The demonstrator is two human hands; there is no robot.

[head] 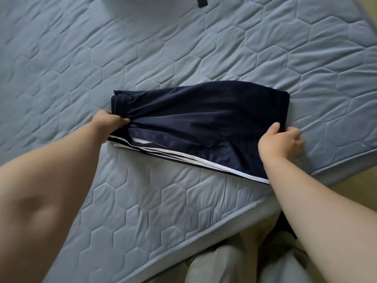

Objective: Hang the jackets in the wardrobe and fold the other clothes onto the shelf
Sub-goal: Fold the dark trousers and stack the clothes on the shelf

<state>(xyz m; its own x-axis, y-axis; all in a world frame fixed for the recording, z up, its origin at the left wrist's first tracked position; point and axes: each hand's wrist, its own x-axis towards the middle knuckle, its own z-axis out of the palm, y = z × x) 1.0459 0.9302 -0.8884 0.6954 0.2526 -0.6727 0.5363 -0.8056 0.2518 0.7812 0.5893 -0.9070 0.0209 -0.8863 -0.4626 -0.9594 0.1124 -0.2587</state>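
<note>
A navy garment with white side stripes [193, 123] lies folded on the quilted blue-grey mattress [265, 58], its elastic waistband at the left end. My left hand [108, 122] pinches the fabric at the waistband end. At the right end, my right hand [280, 140] grips the edge with the thumb on top. The white stripes run along the near edge, partly under the top fold.
The mattress edge runs diagonally across the bottom right, with my light trousers [224, 264] just below it. A dark strap or garment corner [202, 1] pokes in at the top edge. Tan floor [369, 9] shows at the far right.
</note>
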